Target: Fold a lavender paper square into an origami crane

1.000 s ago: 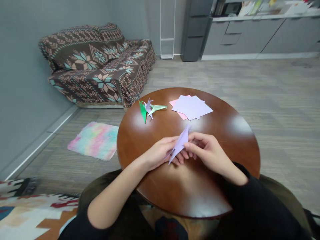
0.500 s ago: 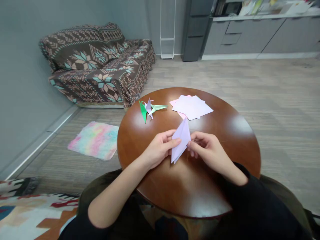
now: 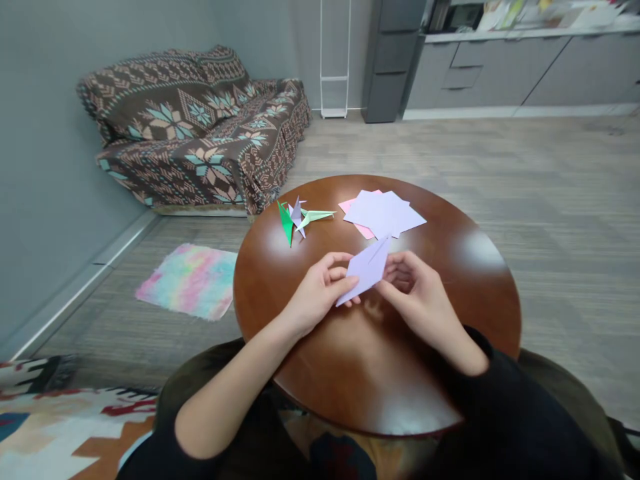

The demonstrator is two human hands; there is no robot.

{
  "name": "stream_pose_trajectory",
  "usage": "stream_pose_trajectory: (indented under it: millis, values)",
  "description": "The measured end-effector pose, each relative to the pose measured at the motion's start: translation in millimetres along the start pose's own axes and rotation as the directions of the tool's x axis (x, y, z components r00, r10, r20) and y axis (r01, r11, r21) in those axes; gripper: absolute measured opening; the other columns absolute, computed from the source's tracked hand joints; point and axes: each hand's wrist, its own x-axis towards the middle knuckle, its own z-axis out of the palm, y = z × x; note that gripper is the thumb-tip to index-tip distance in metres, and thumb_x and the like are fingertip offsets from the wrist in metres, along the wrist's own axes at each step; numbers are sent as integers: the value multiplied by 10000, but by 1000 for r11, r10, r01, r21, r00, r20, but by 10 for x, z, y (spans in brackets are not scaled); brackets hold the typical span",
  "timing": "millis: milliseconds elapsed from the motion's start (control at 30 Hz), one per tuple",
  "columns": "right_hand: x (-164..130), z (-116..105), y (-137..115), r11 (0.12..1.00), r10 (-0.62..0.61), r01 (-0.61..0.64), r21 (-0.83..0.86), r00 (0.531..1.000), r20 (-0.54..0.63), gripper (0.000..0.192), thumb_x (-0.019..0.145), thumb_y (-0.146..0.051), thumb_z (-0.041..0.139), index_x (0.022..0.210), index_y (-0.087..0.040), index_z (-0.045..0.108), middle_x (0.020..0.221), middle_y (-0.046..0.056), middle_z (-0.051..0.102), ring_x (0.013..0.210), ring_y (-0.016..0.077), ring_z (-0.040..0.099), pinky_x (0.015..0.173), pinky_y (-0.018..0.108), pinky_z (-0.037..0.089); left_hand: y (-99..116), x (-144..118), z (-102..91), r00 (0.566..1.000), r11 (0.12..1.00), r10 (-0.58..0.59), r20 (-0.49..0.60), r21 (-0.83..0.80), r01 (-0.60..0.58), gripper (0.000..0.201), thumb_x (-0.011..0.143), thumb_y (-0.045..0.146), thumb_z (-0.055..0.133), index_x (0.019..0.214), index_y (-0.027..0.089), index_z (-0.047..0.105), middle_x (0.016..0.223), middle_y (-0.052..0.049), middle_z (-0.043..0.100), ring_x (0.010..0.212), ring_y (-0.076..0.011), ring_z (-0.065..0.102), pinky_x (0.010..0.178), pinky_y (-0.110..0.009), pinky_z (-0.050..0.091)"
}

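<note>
I hold a folded lilac paper (image 3: pixel 367 270), a long kite-like shape, just above the round brown table (image 3: pixel 450 267). My left hand (image 3: pixel 320 293) pinches its lower left edge with thumb and fingers. My right hand (image 3: pixel 415 293) grips its right side from behind, fingers curled under the paper. The pointed top of the fold tilts up and to the right, toward the paper stack.
Finished origami cranes (image 3: pixel 299 219) in green, lilac and pale green stand at the table's far left. A stack of lilac and pink paper sheets (image 3: pixel 383 213) lies at the far middle. A patterned sofa (image 3: pixel 200 127) and a pastel rug (image 3: pixel 190 280) are on the floor beyond.
The folded paper has been turned from edge-on to its flat face and lifted slightly farther from me. Both hands shifted their grip along it.
</note>
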Motion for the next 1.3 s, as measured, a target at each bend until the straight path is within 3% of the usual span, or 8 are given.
stream_pose_trajectory:
  millis: [67, 167, 333, 500, 633, 767, 1000, 1300]
  values:
    - [15, 7, 41, 977, -155, 135, -168, 982, -113, 525, 814, -298, 764, 1262, -195, 511, 1169, 143, 670, 998, 284, 694, 803, 421, 580, 4, 5, -6, 1000, 997, 26, -14, 71, -25, 397, 820, 335, 812, 1114, 135, 634, 802, -10, 697, 581, -84, 593, 550, -190, 458]
    - [18, -18, 57, 821, -415, 307, -481, 900, -135, 781, 793, -271, 763, 1459, -207, 360, 1519, 255, 445, 1413, 418, 468, 1068, 600, 447, 17, 2, -16, 997, 978, 62, -41, 202, -53, 321, 830, 345, 782, 1058, 124, 729, 800, -19, 701, 547, -74, 511, 539, -209, 415]
    - [-25, -73, 1, 624, -486, 453, -637, 863, 137, 560, 855, -151, 658, 1360, -249, 434, 1555, 220, 480, 1456, 407, 442, 1184, 691, 196, 60, -22, -22, 996, 943, 76, -49, 329, -56, 285, 828, 273, 740, 1078, 154, 807, 824, -33, 756, 663, -146, 595, 661, -258, 459]
    - [-15, -74, 11, 826, -359, 462, -323, 872, 332, 284, 872, -92, 612, 1109, -238, 559, 1299, 117, 688, 1162, 269, 670, 990, 410, 495, 91, -49, -35, 998, 934, 66, -2, 352, -61, 265, 841, 329, 750, 1007, 135, 820, 884, -56, 768, 739, -171, 633, 670, -255, 476]
    - [13, -59, 28, 916, -282, 313, -249, 947, 154, 107, 907, -131, 618, 960, -223, 606, 1049, 68, 735, 906, 220, 690, 810, 336, 517, 67, -60, -30, 999, 998, 41, 22, 45, -42, 463, 858, 471, 745, 1189, 148, 729, 997, -87, 736, 839, -203, 683, 666, -274, 564]
    - [16, -38, 30, 951, -214, 215, -220, 976, 28, 30, 944, -229, 644, 917, -217, 649, 963, 67, 733, 869, 232, 685, 796, 359, 528, 17, -39, 14, 999, 999, 44, -30, -21, -45, 650, 685, 262, 915, 1252, 178, 611, 1074, -84, 742, 919, -210, 716, 782, -313, 610]
    - [-8, -21, 32, 976, -142, 148, -158, 989, 49, 205, 972, -301, 652, 1156, -212, 642, 1059, 89, 759, 939, 244, 737, 835, 370, 580, -3, -10, 37, 987, 973, 132, -93, 203, -111, 354, 751, 170, 807, 1079, 145, 678, 1049, -92, 760, 931, -222, 727, 778, -290, 586]
    - [24, -26, 65, 786, -458, 453, -421, 884, 97, 254, 917, -125, 645, 1160, -201, 637, 1210, 139, 714, 1127, 281, 690, 985, 432, 554, -21, -53, 54, 975, 933, 216, -52, 305, -190, 373, 808, 161, 737, 1177, 180, 689, 1092, -75, 730, 977, -219, 704, 803, -283, 572]
